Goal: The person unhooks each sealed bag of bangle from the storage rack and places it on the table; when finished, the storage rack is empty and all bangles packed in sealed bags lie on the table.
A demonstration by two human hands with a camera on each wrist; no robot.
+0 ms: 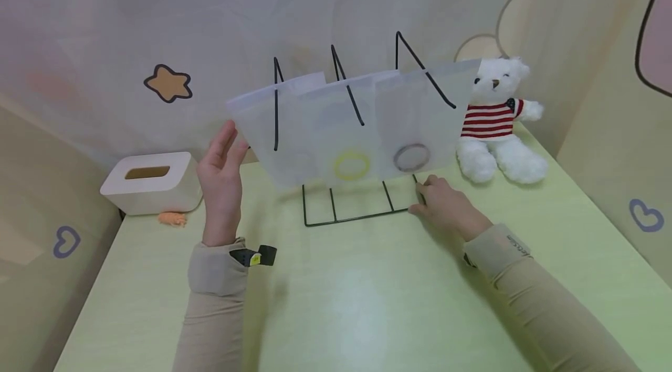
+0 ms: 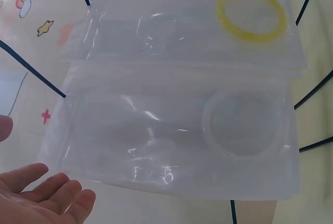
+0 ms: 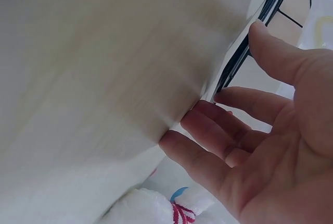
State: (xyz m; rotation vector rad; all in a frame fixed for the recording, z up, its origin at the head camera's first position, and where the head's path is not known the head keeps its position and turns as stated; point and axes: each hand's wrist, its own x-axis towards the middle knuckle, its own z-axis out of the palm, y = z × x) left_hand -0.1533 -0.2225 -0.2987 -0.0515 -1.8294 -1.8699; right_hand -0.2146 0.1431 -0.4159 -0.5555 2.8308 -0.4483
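A black wire rack (image 1: 357,219) stands on the table, its tall bent wires rising behind and over several frosted plastic bags. A pale ring shows on the left bag (image 2: 140,130), a yellow ring (image 1: 352,165) on the middle one and a grey-purple ring (image 1: 412,157) on the right one. My left hand (image 1: 220,176) is raised with extended fingers, fingertips right at the left bag's edge. Down at the rack's right front corner, my right hand (image 1: 443,206) touches the base wire with spread thumb and forefinger. Its other fingertips (image 3: 171,140) rest against the tabletop.
To the right of the bags sits a white teddy bear (image 1: 490,121) in a red-striped shirt. A white tissue box (image 1: 152,197) stands at the back left, with a small orange figure (image 1: 172,219) before it. Behind the table hangs a patterned cloth (image 1: 210,22).
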